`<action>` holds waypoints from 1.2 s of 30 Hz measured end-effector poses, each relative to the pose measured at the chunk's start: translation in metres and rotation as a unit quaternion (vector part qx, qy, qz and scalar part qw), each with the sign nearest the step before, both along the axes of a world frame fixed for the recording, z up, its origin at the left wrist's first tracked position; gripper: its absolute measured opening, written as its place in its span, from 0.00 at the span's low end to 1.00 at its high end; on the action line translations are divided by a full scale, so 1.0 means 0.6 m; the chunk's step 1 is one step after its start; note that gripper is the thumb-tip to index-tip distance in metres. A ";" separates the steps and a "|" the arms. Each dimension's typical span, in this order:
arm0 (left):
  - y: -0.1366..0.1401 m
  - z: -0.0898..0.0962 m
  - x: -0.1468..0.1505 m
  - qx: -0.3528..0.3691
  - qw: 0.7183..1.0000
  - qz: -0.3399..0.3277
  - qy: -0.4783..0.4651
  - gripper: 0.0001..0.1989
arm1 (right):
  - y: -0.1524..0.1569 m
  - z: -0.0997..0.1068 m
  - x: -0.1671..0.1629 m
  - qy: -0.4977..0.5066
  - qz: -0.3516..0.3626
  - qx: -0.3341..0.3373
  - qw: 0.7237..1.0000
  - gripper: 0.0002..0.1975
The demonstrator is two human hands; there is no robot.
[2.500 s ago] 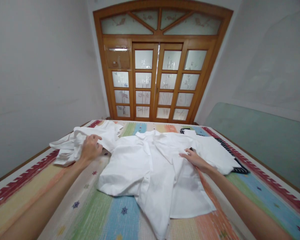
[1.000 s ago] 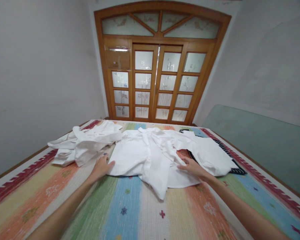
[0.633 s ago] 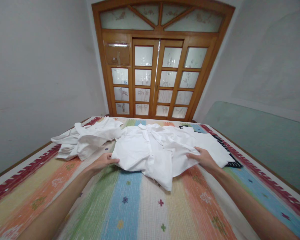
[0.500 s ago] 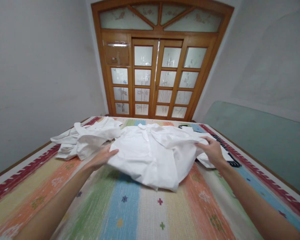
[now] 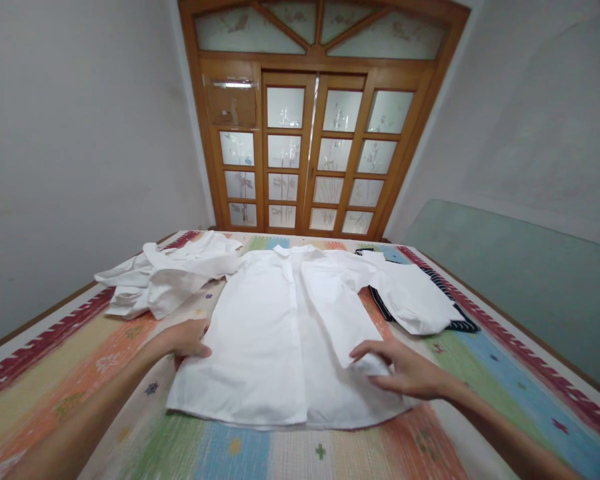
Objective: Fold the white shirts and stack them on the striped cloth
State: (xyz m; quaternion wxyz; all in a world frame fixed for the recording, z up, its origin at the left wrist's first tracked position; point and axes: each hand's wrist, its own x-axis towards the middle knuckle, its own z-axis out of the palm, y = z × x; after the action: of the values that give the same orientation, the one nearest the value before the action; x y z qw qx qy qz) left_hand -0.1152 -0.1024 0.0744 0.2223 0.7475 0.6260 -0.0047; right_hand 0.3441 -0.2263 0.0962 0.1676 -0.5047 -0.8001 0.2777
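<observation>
A white collared shirt [image 5: 260,333] lies spread front side up on the patterned bed cover, collar away from me and hem towards me. My left hand [image 5: 187,337] rests at its left edge, thumb and fingers apart, with no cloth visibly gripped. On the right front, my right hand [image 5: 397,368] has thumb and fingers around a small bunched fold of the shirt. The right front panel looks partly folded over, and the shirt's right sleeve reaches out over another garment.
A crumpled white garment [image 5: 180,270] lies at the left. Dark-and-white striped clothing [image 5: 465,320] shows under the right sleeve. The striped bed cover [image 5: 235,460] spreads below. A pale green board [image 5: 520,267] leans along the right wall; wooden glazed doors [image 5: 310,153] stand behind.
The shirt has come down from being held up and now lies flatter and nearer me. My left hand has moved down and left, off the cloth's corner; my right hand has moved down and inward.
</observation>
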 end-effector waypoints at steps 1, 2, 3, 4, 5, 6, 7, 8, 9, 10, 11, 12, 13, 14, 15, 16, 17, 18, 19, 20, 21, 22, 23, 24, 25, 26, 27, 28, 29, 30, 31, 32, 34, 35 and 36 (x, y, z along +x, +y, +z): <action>0.000 0.000 0.007 0.006 0.999 0.000 0.038 0.17 | -0.006 -0.016 -0.015 -0.012 0.022 -0.019 1.000 0.22; 0.002 0.000 0.016 0.025 0.997 0.003 0.068 0.18 | -0.009 -0.031 -0.030 -0.011 0.041 -0.035 0.998 0.23; 0.005 0.000 0.027 0.056 0.995 0.003 0.088 0.19 | -0.011 -0.044 -0.042 0.003 0.054 -0.045 0.998 0.23; 0.009 0.001 0.040 0.095 0.991 -0.002 0.097 0.20 | -0.011 -0.054 -0.054 0.022 0.061 -0.052 0.996 0.22; 0.012 0.002 0.054 0.134 0.986 -0.014 0.095 0.19 | -0.010 -0.062 -0.064 0.043 0.065 -0.057 0.995 0.21; 0.016 0.002 0.071 0.162 0.983 -0.031 0.083 0.19 | -0.009 -0.067 -0.073 0.063 0.065 -0.059 0.994 0.20; 0.019 0.002 0.088 0.172 0.982 -0.053 0.063 0.18 | -0.008 -0.070 -0.080 0.080 0.063 -0.058 0.993 0.20; 0.021 0.001 0.106 0.173 0.981 -0.077 0.037 0.17 | -0.008 -0.071 -0.087 0.091 0.060 -0.057 0.992 0.20; 0.023 -0.001 0.125 0.172 0.979 -0.105 0.010 0.16 | -0.009 -0.071 -0.094 0.097 0.060 -0.055 0.992 0.20; 0.025 -0.003 0.144 0.172 0.976 -0.133 -0.017 0.15 | -0.011 -0.071 -0.099 0.097 0.063 -0.053 0.992 0.21; 0.027 -0.007 0.163 0.173 0.972 -0.154 -0.039 0.14 | -0.014 -0.071 -0.104 0.091 0.073 -0.051 0.992 0.21; 0.029 -0.012 0.182 0.171 0.970 -0.165 -0.052 0.14 | -0.017 -0.073 -0.109 0.081 0.089 -0.050 0.992 0.21; 0.032 -0.017 0.201 0.165 0.969 -0.173 -0.060 0.14 | -0.021 -0.076 -0.113 0.068 0.109 -0.050 0.990 0.21; 0.035 -0.023 0.219 0.156 0.969 -0.180 -0.066 0.15 | -0.024 -0.081 -0.116 0.056 0.130 -0.052 0.989 0.21; 0.038 -0.028 0.237 0.146 0.969 -0.189 -0.070 0.16 | -0.028 -0.088 -0.119 0.047 0.150 -0.058 0.986 0.22; 0.041 -0.034 0.254 0.142 0.967 -0.197 -0.073 0.18 | -0.030 -0.095 -0.122 0.041 0.167 -0.069 0.983 0.23; 0.044 -0.039 0.270 0.143 0.966 -0.204 -0.075 0.19 | -0.032 -0.102 -0.125 0.039 0.180 -0.083 0.979 0.23; 0.045 -0.043 0.285 0.146 0.964 -0.210 -0.077 0.19 | -0.032 -0.108 -0.128 0.040 0.189 -0.097 0.976 0.23; 0.046 -0.048 0.299 0.149 0.962 -0.214 -0.080 0.19 | -0.031 -0.114 -0.130 0.042 0.198 -0.111 0.973 0.22; 0.045 -0.053 0.312 0.153 0.961 -0.216 -0.083 0.19 | -0.030 -0.118 -0.133 0.044 0.208 -0.124 0.969 0.21; 0.043 -0.058 0.323 0.156 0.960 -0.217 -0.087 0.19 | -0.027 -0.120 -0.135 0.045 0.218 -0.135 0.966 0.21; 0.039 -0.065 0.333 0.160 0.959 -0.217 -0.091 0.18 | -0.024 -0.121 -0.136 0.047 0.226 -0.148 0.962 0.21; 0.034 -0.072 0.341 0.166 0.957 -0.218 -0.095 0.17 | -0.021 -0.120 -0.138 0.048 0.236 -0.161 0.957 0.21; 0.029 -0.081 0.348 0.176 0.955 -0.220 -0.097 0.15 | -0.017 -0.117 -0.139 0.050 0.250 -0.173 0.951 0.22; 0.023 -0.090 0.353 0.189 0.951 -0.222 -0.099 0.13 | -0.012 -0.112 -0.139 0.053 0.264 -0.184 0.945 0.21; 0.018 -0.100 0.356 0.205 0.948 -0.224 -0.099 0.11 | -0.005 -0.106 -0.140 0.059 0.274 -0.191 0.941 0.19; 0.014 -0.110 0.359 0.222 0.944 -0.223 -0.099 0.10 | 0.005 -0.098 -0.140 0.068 0.275 -0.192 0.939 0.16; 0.010 -0.118 0.360 0.239 0.941 -0.219 -0.100 0.08 | 0.018 -0.089 -0.141 0.079 0.265 -0.185 0.943 0.12; 0.006 -0.126 0.360 0.252 0.939 -0.213 -0.100 0.08 | 0.036 -0.078 -0.141 0.094 0.241 -0.169 0.951 0.09; 0.004 -0.132 0.360 0.260 0.938 -0.208 -0.100 0.08 | 0.059 -0.067 -0.141 0.111 0.199 -0.141 0.963 0.07; 0.002 -0.136 0.360 0.263 0.937 -0.205 -0.101 0.07 | 0.087 -0.057 -0.140 0.124 0.158 -0.099 0.975 0.07; 0.000 -0.139 0.360 0.262 0.938 -0.200 -0.103 0.06 | 0.119 -0.048 -0.139 0.138 0.110 -0.046 0.983 0.08; -0.004 -0.142 0.361 0.261 0.940 -0.193 -0.109 0.04 | 0.194 -0.039 -0.135 0.141 0.019 0.049 0.989 0.12; -0.007 -0.142 0.362 0.264 0.939 -0.190 -0.112 0.04 | 0.233 -0.040 -0.133 0.139 -0.026 0.093 0.986 0.13; -0.010 -0.142 0.363 0.270 0.938 -0.188 -0.113 0.05 | 0.272 -0.045 -0.131 0.139 -0.069 0.139 0.978 0.12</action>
State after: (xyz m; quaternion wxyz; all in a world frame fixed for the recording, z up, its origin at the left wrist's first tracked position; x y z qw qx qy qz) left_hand 0.1028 -0.1083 -0.0107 0.0770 0.8789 0.4226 0.2073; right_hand 0.2657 -0.0629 0.0691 0.3645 -0.4873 -0.7626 0.2194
